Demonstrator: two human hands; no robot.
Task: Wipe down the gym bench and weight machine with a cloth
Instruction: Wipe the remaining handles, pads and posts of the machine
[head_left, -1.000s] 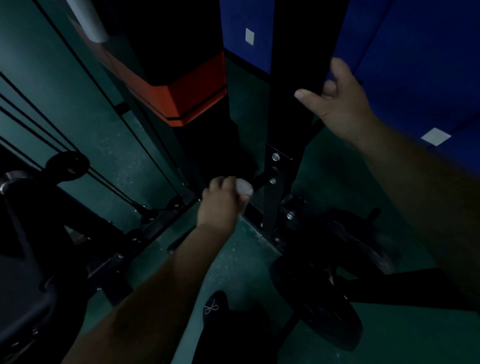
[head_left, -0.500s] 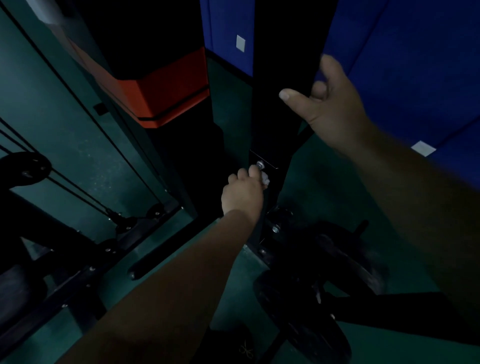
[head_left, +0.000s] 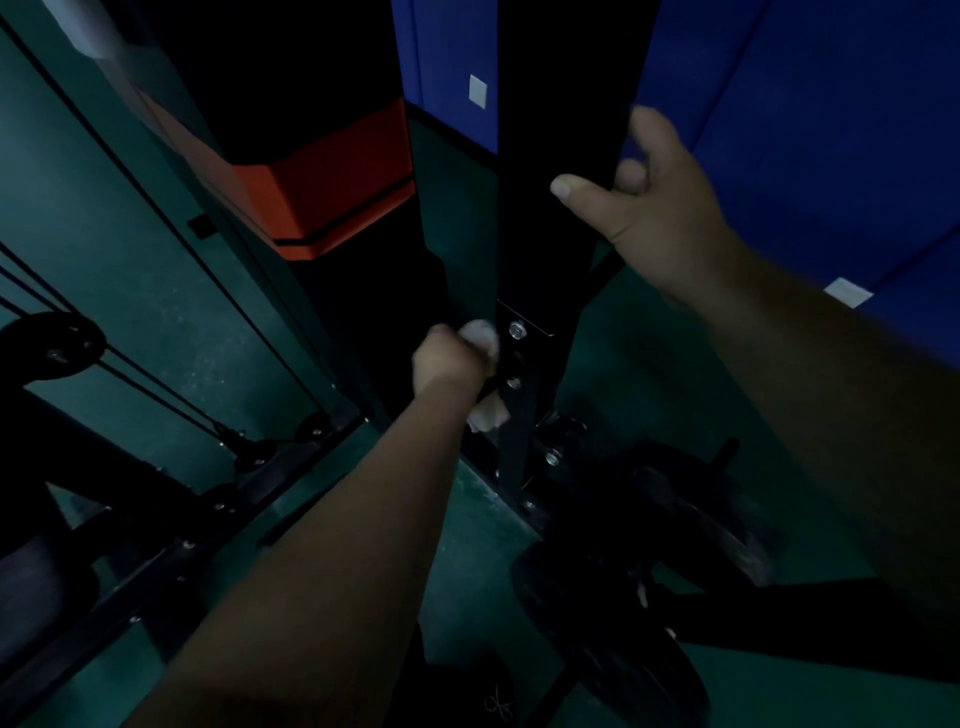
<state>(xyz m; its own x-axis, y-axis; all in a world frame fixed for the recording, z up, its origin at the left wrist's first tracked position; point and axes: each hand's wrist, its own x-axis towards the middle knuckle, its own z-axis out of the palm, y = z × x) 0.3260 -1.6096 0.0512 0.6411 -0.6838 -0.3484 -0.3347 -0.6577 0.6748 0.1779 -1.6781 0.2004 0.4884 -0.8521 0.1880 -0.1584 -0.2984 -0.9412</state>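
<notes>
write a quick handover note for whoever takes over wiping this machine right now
Left hand: closed around the white cloth, pressing it against the left edge of the black upright post, low down beside the bolted bracket.
Right hand: gripping the same post higher up on its right side, thumb across the front, apparently bracing.
Done: cannot tell from this dim view which surfaces are already clean.
Left: probably the post's base and bolts, the cable and pulley side on the left, the weight plates on the floor, and the bench, which cannot be made out here.
</notes>
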